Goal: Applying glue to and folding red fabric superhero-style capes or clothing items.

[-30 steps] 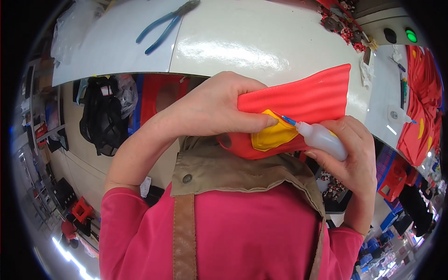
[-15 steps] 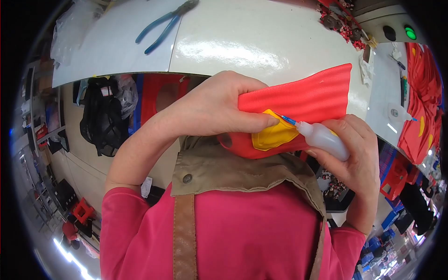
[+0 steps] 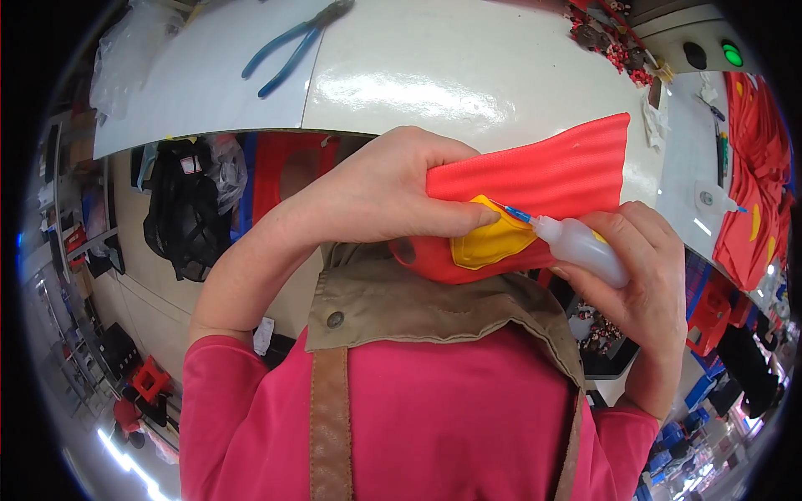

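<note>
While the yellow patch [image 3: 489, 242] lies on the red ribbed sheet [image 3: 543, 179] exactly as a second ago, your left hand [image 3: 393, 196] pinches both and your right hand [image 3: 643, 275] grips the glue bottle [image 3: 581, 246], nozzle at the patch's edge; blue pliers [image 3: 292, 42] rest beyond on the white table [image 3: 468, 75].

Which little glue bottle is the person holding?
The small clear squeeze bottle with a blue tip in the right hand, touching the yellow patch. The other similar bottle stands alone on the white table, untouched.
</note>
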A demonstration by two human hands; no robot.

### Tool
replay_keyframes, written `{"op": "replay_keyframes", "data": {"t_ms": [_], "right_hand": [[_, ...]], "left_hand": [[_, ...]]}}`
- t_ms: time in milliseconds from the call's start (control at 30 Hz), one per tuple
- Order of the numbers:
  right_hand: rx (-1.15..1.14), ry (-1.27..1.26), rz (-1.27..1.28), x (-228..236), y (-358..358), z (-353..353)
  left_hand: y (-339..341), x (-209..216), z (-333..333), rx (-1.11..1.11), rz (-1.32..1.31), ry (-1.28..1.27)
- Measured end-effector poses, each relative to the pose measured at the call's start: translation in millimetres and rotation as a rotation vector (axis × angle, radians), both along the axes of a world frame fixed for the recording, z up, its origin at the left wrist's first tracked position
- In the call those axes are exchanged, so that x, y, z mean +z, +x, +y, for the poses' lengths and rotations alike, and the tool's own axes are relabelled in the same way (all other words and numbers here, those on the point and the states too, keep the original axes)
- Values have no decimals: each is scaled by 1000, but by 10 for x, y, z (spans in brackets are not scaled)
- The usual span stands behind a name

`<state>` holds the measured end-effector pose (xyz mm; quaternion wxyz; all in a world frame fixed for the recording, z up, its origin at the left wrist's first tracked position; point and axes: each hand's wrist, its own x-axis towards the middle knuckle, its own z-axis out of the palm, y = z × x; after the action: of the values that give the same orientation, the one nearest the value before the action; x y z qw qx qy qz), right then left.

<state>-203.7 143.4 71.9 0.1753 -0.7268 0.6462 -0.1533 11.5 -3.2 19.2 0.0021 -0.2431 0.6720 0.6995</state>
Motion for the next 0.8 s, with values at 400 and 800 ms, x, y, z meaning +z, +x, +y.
{"op": "replay_keyframes", "data": {"t_ms": [400, 800], "right_hand": [[-295, -101, -505, -267, -266, 364], [-968, -335, -326, -807, -1210, 8]], "left_hand": [[13, 99, -19, 20, -51, 8], [-26, 449, -39, 83, -126, -253]]}}
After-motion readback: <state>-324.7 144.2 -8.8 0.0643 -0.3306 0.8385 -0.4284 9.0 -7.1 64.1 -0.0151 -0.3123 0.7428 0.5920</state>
